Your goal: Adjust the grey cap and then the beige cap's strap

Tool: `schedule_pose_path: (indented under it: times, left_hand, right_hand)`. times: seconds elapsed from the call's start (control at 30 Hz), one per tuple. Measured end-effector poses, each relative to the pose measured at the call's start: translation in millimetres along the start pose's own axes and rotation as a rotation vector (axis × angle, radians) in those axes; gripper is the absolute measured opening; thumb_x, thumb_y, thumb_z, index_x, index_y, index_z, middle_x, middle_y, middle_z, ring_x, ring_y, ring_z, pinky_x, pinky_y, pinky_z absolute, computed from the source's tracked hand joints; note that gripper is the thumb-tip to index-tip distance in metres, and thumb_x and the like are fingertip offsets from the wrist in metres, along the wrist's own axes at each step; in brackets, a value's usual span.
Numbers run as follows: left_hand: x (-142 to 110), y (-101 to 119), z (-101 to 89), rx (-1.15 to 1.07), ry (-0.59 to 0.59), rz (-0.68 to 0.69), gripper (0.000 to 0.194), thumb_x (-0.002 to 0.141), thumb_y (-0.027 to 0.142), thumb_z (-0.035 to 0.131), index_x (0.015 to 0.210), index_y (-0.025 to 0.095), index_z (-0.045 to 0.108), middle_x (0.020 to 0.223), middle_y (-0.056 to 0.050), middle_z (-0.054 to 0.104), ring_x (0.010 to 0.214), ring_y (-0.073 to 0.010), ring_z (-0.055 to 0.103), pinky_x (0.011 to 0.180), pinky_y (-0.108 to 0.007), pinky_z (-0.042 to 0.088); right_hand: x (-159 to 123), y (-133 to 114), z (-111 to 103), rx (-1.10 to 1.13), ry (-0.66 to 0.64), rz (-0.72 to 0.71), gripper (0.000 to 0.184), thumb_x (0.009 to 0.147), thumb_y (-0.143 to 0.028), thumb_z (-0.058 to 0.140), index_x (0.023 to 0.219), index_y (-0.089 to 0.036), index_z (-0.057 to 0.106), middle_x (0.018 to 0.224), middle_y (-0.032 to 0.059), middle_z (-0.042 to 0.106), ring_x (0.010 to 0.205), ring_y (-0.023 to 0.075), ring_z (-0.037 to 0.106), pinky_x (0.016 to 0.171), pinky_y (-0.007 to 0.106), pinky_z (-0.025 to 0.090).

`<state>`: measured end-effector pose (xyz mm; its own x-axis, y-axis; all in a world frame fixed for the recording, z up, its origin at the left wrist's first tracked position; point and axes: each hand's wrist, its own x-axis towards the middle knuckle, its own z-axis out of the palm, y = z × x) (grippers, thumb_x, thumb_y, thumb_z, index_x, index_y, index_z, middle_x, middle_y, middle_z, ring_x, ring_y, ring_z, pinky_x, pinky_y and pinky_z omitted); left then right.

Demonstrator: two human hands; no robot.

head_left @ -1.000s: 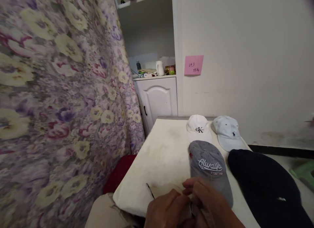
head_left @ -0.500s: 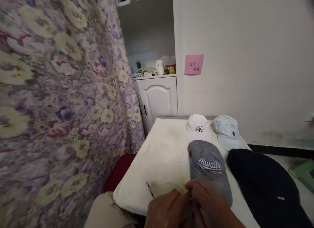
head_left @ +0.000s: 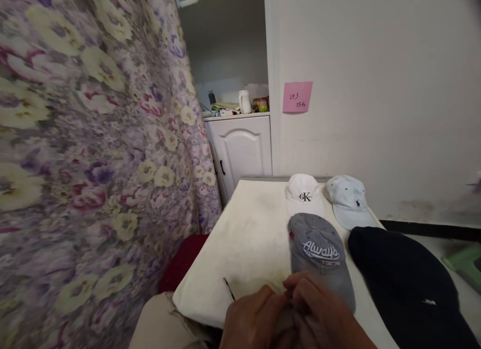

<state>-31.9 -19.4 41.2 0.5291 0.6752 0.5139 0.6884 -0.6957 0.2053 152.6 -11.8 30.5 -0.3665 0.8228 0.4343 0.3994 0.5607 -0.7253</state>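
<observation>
My left hand (head_left: pixel 252 316) and my right hand (head_left: pixel 319 309) meet at the table's near edge, fingers curled and pinched together. What they hold, if anything, is hidden by the fingers. A thin dark strip (head_left: pixel 228 289) with a pale patch sticks out beyond my left hand; whether that hand grips it I cannot tell. Just past my right hand lies a grey cap (head_left: pixel 313 228) with "Always" lettering, its brim partly covered by the hand. Further right is a large black cap (head_left: pixel 402 279) with a small white mark.
At the table's (head_left: pixel 251 228) far side sit a white cap (head_left: pixel 302 186) with "CK" letters and a pale blue cap (head_left: pixel 347 193). A floral curtain (head_left: pixel 101 138) hangs at left, beside a white cabinet (head_left: pixel 244 148). A pink note (head_left: pixel 297 97) is on the wall.
Both hands stay almost in place, with only small shifts of the fingers. The caps and the thin strip look unmoved; the view has tilted very slightly.
</observation>
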Motion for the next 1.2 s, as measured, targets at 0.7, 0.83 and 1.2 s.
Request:
schedule_pose_path:
  times: [0.7, 0.83, 1.2]
  left_hand:
    - [-0.6, -0.5, -1.2, -0.019, -0.027, -0.079, 0.031, 0.069, 0.011, 0.073, 0.098, 0.021, 0.065, 0.080, -0.003, 0.073, 0.065, -0.0229, 0.074, 0.051, -0.032, 0.058]
    - [0.7, 0.0, 0.3, 0.006, -0.016, -0.057, 0.027, 0.070, 0.012, 0.073, 0.095, 0.020, 0.066, 0.077, -0.002, 0.073, 0.061, -0.0217, 0.073, 0.049, -0.030, 0.056]
    - [3.8, 3.4, 2.3, 0.040, -0.010, -0.048, 0.027, 0.069, 0.010, 0.067, 0.093, 0.022, 0.067, 0.073, 0.000, 0.071, 0.056, -0.0193, 0.071, 0.045, -0.027, 0.050]
  right_hand:
    - [-10.8, 16.1, 12.4, 0.091, 0.063, 0.027, 0.028, 0.080, -0.002, 0.051, 0.092, -0.026, 0.046, 0.124, 0.0116, 0.065, 0.107, 0.0228, 0.072, 0.087, 0.036, 0.063]
    - [-13.2, 21.5, 15.2, 0.017, 0.084, -0.023, 0.027, 0.085, -0.002, 0.048, 0.095, -0.027, 0.044, 0.123, 0.0114, 0.066, 0.105, 0.0219, 0.074, 0.083, 0.033, 0.065]
    - [-12.2, 23.4, 20.0, -0.076, 0.167, -0.094, 0.026, 0.086, -0.002, 0.046, 0.091, -0.027, 0.044, 0.113, 0.0106, 0.068, 0.097, 0.0207, 0.077, 0.080, 0.031, 0.065]
